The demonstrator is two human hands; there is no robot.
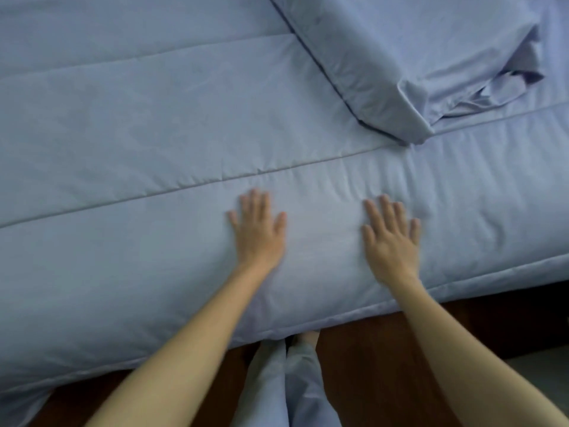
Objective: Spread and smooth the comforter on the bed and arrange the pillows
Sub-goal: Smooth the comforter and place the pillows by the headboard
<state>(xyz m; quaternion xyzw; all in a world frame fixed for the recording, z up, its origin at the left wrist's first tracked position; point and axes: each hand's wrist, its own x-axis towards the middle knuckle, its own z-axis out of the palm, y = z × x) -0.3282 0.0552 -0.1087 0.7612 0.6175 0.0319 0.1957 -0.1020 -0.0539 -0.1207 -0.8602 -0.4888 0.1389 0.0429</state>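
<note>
A pale blue quilted comforter [138, 143] covers the bed and hangs over its near edge. My left hand [258, 232] lies flat on it, palm down with fingers apart, near the edge. To its right, my right hand [392, 238] also rests flat and open on the fabric. Small wrinkles run between and beyond the two hands. A pillow [409, 50] in a matching blue case lies at the upper right on the comforter, its open end crumpled toward the right.
The dark wooden bed frame [369, 340] shows below the comforter's hem. My legs in light blue trousers [277, 386] stand against it. A strip of pale floor [542, 362] appears at the lower right.
</note>
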